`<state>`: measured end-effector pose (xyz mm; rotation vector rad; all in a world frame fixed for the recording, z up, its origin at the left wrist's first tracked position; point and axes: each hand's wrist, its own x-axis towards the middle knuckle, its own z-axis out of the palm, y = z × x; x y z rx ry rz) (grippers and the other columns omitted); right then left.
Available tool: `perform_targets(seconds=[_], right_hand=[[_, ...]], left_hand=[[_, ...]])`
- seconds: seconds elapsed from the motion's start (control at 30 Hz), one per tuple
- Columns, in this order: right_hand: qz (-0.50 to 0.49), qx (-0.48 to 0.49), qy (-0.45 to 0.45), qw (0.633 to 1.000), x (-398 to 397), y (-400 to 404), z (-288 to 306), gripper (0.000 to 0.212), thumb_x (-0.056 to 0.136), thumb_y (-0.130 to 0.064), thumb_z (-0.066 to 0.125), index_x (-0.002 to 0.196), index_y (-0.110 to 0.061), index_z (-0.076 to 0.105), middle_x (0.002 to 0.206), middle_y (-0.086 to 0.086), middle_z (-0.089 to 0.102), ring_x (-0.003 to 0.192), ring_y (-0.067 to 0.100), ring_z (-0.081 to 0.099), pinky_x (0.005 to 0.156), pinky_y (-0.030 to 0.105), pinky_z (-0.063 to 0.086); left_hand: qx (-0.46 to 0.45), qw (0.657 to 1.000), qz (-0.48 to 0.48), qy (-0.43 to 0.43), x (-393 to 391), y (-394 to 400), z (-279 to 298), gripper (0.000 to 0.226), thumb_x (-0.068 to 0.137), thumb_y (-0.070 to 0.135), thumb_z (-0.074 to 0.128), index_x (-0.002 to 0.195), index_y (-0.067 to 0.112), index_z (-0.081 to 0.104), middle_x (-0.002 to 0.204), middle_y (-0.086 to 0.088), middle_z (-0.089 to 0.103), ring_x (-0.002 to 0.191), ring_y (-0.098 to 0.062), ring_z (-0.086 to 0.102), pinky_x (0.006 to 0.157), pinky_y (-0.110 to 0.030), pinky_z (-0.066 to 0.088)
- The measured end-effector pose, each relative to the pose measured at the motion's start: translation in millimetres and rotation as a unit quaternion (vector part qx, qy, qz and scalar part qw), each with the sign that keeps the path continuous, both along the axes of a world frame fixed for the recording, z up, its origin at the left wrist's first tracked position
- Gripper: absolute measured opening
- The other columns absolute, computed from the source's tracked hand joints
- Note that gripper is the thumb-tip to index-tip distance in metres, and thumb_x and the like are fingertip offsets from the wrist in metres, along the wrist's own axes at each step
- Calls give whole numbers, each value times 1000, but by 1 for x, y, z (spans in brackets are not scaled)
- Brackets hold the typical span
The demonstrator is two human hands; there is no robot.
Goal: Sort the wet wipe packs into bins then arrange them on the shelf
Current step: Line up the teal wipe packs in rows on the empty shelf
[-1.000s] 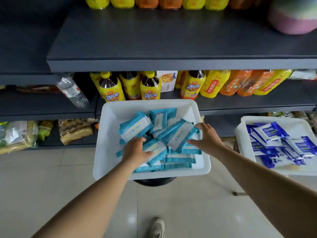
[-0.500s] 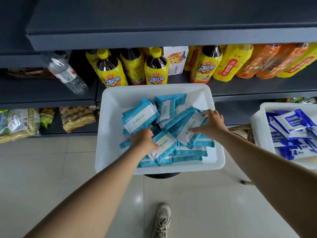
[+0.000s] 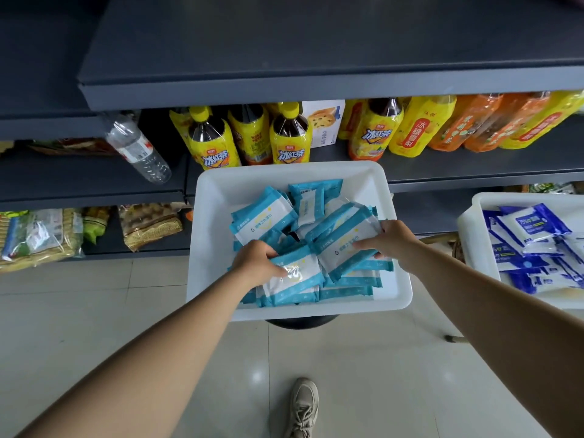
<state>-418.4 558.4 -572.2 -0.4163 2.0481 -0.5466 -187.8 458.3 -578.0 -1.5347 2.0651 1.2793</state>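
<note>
Both hands are inside the white bin (image 3: 218,197), which rests on a dark round stool (image 3: 301,320) in front of the shelf (image 3: 316,86). The left hand (image 3: 257,259) is curled over a light-blue wet wipe pack (image 3: 295,275) at the near side of the pile, thumb and fingers gripping its edge. The right hand (image 3: 393,243) grips a second light-blue pack (image 3: 343,245), fingers over its far edge and thumb across its face. The remaining light-blue packs lie loose and overlapping in the same bin. A second white bin (image 3: 467,222) to the right holds dark-blue packs (image 3: 534,222), so sorting appears largely done and shelving is judged the step in hand. Risks noted: the film wrappers look slick, so an edge grip may slip; neighbouring packs overlap those held and could be dragged over the rim; the bin overhangs the stool, and downward pressure at its near edge could tip it.
</note>
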Motion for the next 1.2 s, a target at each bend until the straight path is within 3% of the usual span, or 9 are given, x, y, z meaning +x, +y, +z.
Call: perform_targets(seconds=[0.07,0.2,0.3,0.37,0.43,0.6,0.83,0.97,1.2], right_hand=[[-27,-11,-5,1000,-2,2,14,38,71,-16,81,104,-10,61,101,4,64,86,21,62,59,23,51],[-68,-78,-65,992,-5,-1,60,37,71,-8,80,103,-9,64,104,6,68,89,21,65,67,27,54],[-65,-145,-102,982,-5,-10,117,23,74,-6,77,93,-12,66,100,6,70,85,18,67,74,32,57],[-57,-200,-105,973,-3,-16,160,16,78,-6,74,90,-12,65,96,6,70,79,14,67,63,25,57],[-57,-251,-105,961,0,-23,206,13,80,-7,71,89,-12,64,92,4,69,77,12,66,56,20,55],[-28,-354,-96,930,9,-48,315,16,83,-7,69,98,-7,64,98,8,70,85,16,67,69,28,56],[-22,-481,-24,876,31,-100,445,24,82,-4,69,105,-7,63,102,9,71,89,21,69,69,31,55],[-22,-526,-2,850,41,-141,495,19,78,-1,72,94,-9,66,97,8,72,87,21,71,76,34,58],[-45,-547,35,835,46,-246,522,19,77,-2,74,91,-11,65,88,2,72,72,10,70,59,20,56]], left_hand=[[26,999,30,21,8,-5,15,31,71,16,80,100,11,74,92,-3,71,86,-19,65,72,-28,49],[77,992,69,76,18,-22,68,27,73,11,79,100,14,71,87,6,68,77,-6,59,59,-16,42],[76,983,105,130,17,-36,122,25,74,7,77,97,14,69,86,5,67,79,-10,61,72,-23,46],[73,974,124,177,13,-46,165,24,76,1,75,91,16,65,86,5,66,79,-10,62,79,-29,49],[65,965,123,221,9,-58,211,27,77,-2,72,96,16,66,83,6,68,79,-9,63,80,-29,52],[20,945,102,310,11,-88,329,28,78,-7,67,99,12,65,85,1,71,72,-7,66,63,-18,54],[-58,916,51,393,34,-131,478,24,79,-2,69,94,17,69,89,4,74,80,-6,69,64,-18,55],[-99,907,39,407,42,-175,526,25,79,-1,70,98,14,67,96,-1,72,86,-9,69,66,-20,56],[-170,883,60,434,33,-293,559,32,76,-3,73,101,16,66,107,-1,68,98,-14,65,85,-29,53]])
